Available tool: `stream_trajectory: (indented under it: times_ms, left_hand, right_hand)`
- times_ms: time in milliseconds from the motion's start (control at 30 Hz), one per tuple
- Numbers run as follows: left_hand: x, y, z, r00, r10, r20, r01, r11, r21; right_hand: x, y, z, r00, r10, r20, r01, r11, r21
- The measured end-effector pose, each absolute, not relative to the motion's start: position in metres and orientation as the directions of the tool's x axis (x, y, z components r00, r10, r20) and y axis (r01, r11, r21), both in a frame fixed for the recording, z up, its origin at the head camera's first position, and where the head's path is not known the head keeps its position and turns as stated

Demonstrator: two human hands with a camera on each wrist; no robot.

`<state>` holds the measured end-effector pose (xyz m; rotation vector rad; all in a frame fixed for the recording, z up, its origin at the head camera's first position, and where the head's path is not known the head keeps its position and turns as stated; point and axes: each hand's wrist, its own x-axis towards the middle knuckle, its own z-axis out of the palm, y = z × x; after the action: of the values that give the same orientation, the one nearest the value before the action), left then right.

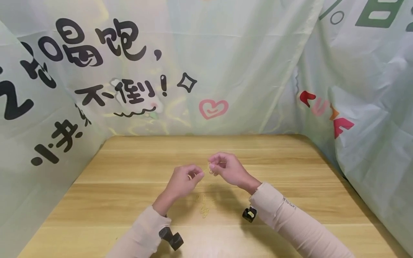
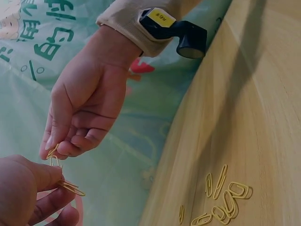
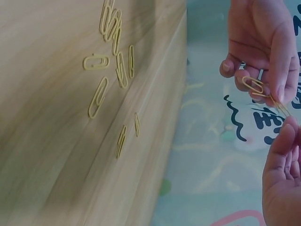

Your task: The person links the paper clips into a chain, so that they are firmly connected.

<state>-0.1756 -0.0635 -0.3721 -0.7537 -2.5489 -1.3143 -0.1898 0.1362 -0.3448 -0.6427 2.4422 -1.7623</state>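
Observation:
Thumb and fingers of my left hand [image 1: 186, 180] pinch gold-coloured paper clips [image 2: 71, 187], one lying across the fingers. Facing it, slightly higher and to the right, my right hand [image 1: 228, 168] pinches another paper clip [image 2: 52, 150] at its fingertips. The fingertips of both hands are close together above the table, and thin wire spans the small gap between them. In the right wrist view a paper clip [image 3: 281, 108] reaches from the left fingertips to the right ones. Whether these clips are linked cannot be made out.
Below the hands, several loose paper clips [image 3: 113, 26] lie on the wooden table [image 1: 129, 200], some overlapping. A printed cloth [image 1: 245, 64] hangs behind and along both sides of the table. Each wrist carries a small black camera [image 1: 171, 238].

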Motion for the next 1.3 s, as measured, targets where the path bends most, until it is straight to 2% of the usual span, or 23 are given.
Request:
stream_trajectory:
  times_ms: [400, 600, 933, 1300]
  left_hand:
    - [-0.1732, -0.0623, -0.3697, -0.857, 0.346, 0.383, 0.511, 0.476, 0.715]
    - [-0.1724, -0.0633, -0.3688, -0.871, 0.321, 0.371, 0.488, 0.487, 0.724]
    - [-0.1733, -0.0652, -0.3675, -0.883, 0.293, 0.367, 0.468, 0.475, 0.745]
    - [-0.1715, -0.0621, -0.3663, -0.84, 0.354, 0.411, 0.538, 0.44, 0.719]
  right_hand:
    - [-0.1896, 0.1349, -0.3486, -0.903, -0.406, 0.141, -0.25, 0.228, -0.941]
    - [-0.1867, 0.1349, -0.347, -0.89, -0.427, 0.159, -0.267, 0.206, -0.941]
    - [-0.1854, 0.1401, -0.3404, -0.882, -0.447, 0.153, -0.287, 0.25, -0.925]
    - [-0.1882, 0.1395, -0.3441, -0.892, -0.42, 0.169, -0.299, 0.265, -0.917]
